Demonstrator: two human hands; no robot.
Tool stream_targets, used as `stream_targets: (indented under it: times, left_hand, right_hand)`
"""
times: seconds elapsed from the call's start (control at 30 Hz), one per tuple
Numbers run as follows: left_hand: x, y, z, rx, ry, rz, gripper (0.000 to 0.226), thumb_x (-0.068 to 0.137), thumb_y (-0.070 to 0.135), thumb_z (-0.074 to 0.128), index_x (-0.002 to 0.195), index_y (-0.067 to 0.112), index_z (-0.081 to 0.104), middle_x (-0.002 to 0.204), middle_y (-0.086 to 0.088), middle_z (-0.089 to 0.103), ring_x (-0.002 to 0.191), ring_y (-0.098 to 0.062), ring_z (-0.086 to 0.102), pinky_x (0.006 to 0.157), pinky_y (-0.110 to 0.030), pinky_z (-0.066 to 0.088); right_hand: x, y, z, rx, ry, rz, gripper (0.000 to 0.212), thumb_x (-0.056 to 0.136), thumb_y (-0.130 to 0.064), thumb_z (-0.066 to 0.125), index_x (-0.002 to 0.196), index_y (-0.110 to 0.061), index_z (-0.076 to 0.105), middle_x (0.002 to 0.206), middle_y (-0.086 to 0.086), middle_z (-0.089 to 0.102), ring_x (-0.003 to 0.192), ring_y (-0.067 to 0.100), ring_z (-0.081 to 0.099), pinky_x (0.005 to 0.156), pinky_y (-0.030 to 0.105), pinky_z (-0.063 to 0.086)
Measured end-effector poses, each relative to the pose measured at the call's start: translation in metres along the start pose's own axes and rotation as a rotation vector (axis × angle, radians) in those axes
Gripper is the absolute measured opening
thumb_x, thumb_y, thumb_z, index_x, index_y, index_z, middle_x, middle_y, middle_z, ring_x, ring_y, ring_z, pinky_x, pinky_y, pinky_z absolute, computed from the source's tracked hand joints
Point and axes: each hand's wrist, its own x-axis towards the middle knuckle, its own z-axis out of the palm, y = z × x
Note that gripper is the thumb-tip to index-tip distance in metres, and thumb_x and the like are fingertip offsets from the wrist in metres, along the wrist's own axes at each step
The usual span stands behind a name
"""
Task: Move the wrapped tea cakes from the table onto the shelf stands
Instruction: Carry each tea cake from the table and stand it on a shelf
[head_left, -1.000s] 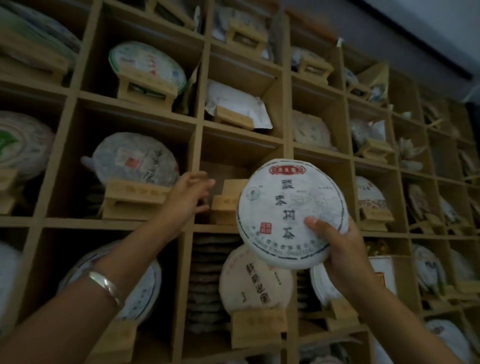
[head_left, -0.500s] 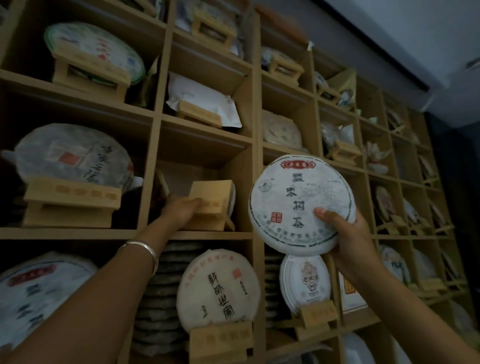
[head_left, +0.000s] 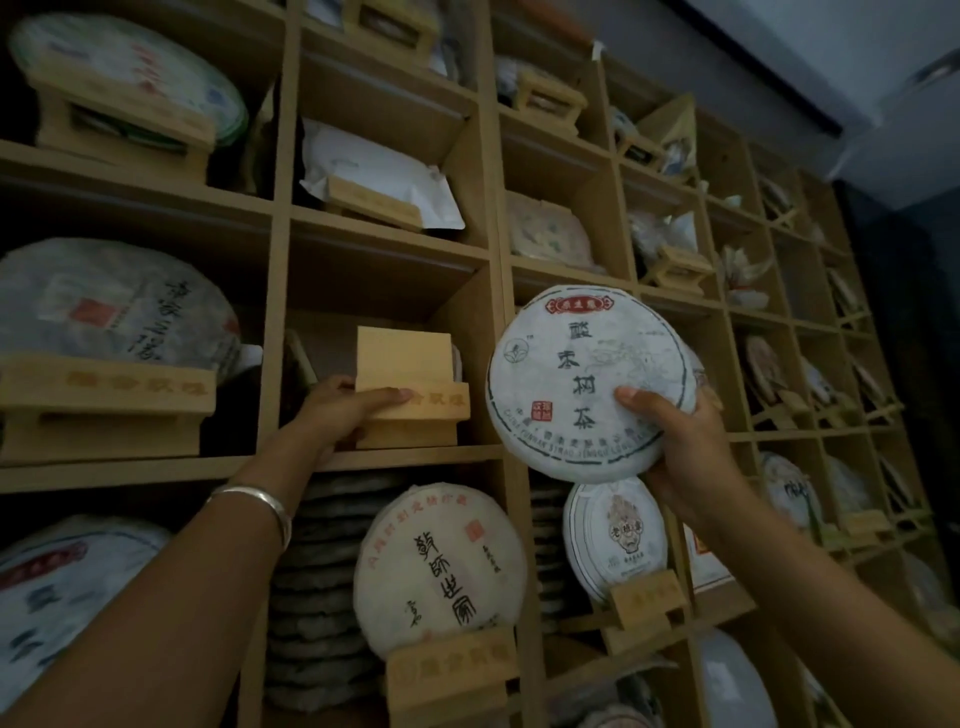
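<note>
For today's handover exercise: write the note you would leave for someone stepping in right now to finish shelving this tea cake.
Left hand: grips the empty pale wooden stand in the middle shelf cubby.
Right hand: holds the round white paper-wrapped tea cake with black characters, in the air before the shelf.
Done: cake brought up to the shelf.
Left: seat it on that stand, then release both hands.

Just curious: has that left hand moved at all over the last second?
Yes. The left hand went from in front of the shelf divider rightward into the cubby, gripping the empty wooden stand.
</note>
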Motion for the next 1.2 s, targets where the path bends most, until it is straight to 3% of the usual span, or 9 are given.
stream_targets:
  times: [0.1, 0.2, 0.37, 0.57, 0.8, 0.9, 1.0, 1.1, 1.2]
  left_hand:
    - [-0.006, 0.003, -0.004, -0.002, -0.077, 0.000, 0.096, 0.049, 0.052, 0.088, 0.131, 0.028, 0.043, 0.101, 0.006, 0.050, 0.081, -0.007, 0.049, 0.057, -0.025, 0.044]
    - [-0.011, 0.004, -0.007, 0.046, -0.033, 0.075, 0.090, 0.051, 0.060, 0.086, 0.125, 0.032, 0.043, 0.114, 0.002, 0.048, 0.086, -0.010, 0.049, 0.066, -0.028, 0.043]
    - [-0.034, 0.025, -0.003, -0.049, -0.061, 0.164, 0.087, 0.058, 0.056, 0.084, 0.130, 0.028, 0.046, 0.105, 0.010, 0.055, 0.090, -0.008, 0.053, 0.063, -0.026, 0.042]
    - [-0.095, 0.070, 0.021, -0.103, -0.552, 0.142, 0.065, 0.058, 0.047, 0.086, 0.114, 0.029, 0.058, 0.112, -0.002, 0.063, 0.096, -0.018, 0.065, 0.058, -0.026, 0.057]
    - [-0.122, 0.079, 0.020, -0.067, -0.594, 0.179, 0.080, 0.055, 0.046, 0.083, 0.126, 0.026, 0.052, 0.125, -0.006, 0.060, 0.114, -0.027, 0.059, 0.099, -0.050, 0.050]
    - [-0.133, 0.078, 0.023, 0.040, -0.584, 0.230, 0.088, 0.045, 0.056, 0.085, 0.124, 0.030, 0.054, 0.127, -0.004, 0.059, 0.115, -0.027, 0.059, 0.098, -0.049, 0.051]
    - [-0.142, 0.081, 0.028, 0.060, -0.579, 0.235, 0.115, 0.036, 0.065, 0.087, 0.137, 0.029, 0.046, 0.133, -0.005, 0.055, 0.118, -0.027, 0.057, 0.100, -0.048, 0.050]
    - [-0.151, 0.089, 0.029, 0.024, -0.590, 0.219, 0.122, 0.033, 0.067, 0.087, 0.141, 0.030, 0.043, 0.139, -0.003, 0.050, 0.122, -0.026, 0.054, 0.100, -0.047, 0.050]
    - [-0.156, 0.090, 0.025, 0.012, -0.561, 0.200, 0.125, 0.030, 0.067, 0.088, 0.140, 0.029, 0.044, 0.133, -0.001, 0.056, 0.118, -0.022, 0.057, 0.085, -0.036, 0.053]
  right_hand:
    - [0.001, -0.010, 0.001, 0.016, -0.005, -0.008, 0.056, 0.081, -0.009, 0.072, 0.134, -0.012, 0.055, 0.126, 0.013, 0.068, 0.115, 0.034, 0.065, 0.092, 0.056, 0.054]
    - [0.004, -0.026, 0.002, 0.019, -0.020, -0.061, 0.054, 0.083, -0.008, 0.067, 0.135, -0.012, 0.054, 0.126, 0.012, 0.068, 0.115, 0.031, 0.066, 0.086, 0.045, 0.059]
    - [0.007, -0.058, 0.012, -0.007, -0.062, -0.109, 0.050, 0.090, -0.002, 0.059, 0.139, -0.010, 0.050, 0.129, 0.012, 0.066, 0.118, 0.030, 0.064, 0.087, 0.042, 0.059]
    - [0.007, -0.102, 0.033, 0.022, -0.096, -0.157, 0.051, 0.092, 0.003, 0.053, 0.141, -0.002, 0.044, 0.134, 0.020, 0.060, 0.119, 0.033, 0.063, 0.093, 0.046, 0.056]
    - [0.005, -0.133, 0.040, 0.045, -0.078, -0.181, 0.056, 0.089, 0.000, 0.055, 0.144, -0.002, 0.042, 0.137, 0.022, 0.057, 0.123, 0.038, 0.059, 0.103, 0.061, 0.045]
    - [0.004, -0.137, 0.043, 0.055, -0.099, -0.174, 0.059, 0.087, -0.004, 0.055, 0.145, -0.004, 0.041, 0.139, 0.022, 0.055, 0.125, 0.039, 0.056, 0.105, 0.062, 0.043]
    - [-0.001, -0.132, 0.047, 0.028, -0.104, -0.164, 0.056, 0.088, -0.005, 0.056, 0.143, -0.004, 0.044, 0.137, 0.022, 0.057, 0.123, 0.038, 0.058, 0.103, 0.061, 0.045]
    - [-0.005, -0.121, 0.051, 0.009, -0.101, -0.155, 0.050, 0.092, 0.000, 0.054, 0.141, -0.002, 0.045, 0.133, 0.021, 0.061, 0.119, 0.036, 0.062, 0.098, 0.056, 0.050]
    - [-0.007, -0.113, 0.056, -0.003, -0.106, -0.139, 0.049, 0.091, 0.003, 0.055, 0.139, -0.001, 0.047, 0.130, 0.020, 0.063, 0.116, 0.035, 0.064, 0.091, 0.049, 0.057]
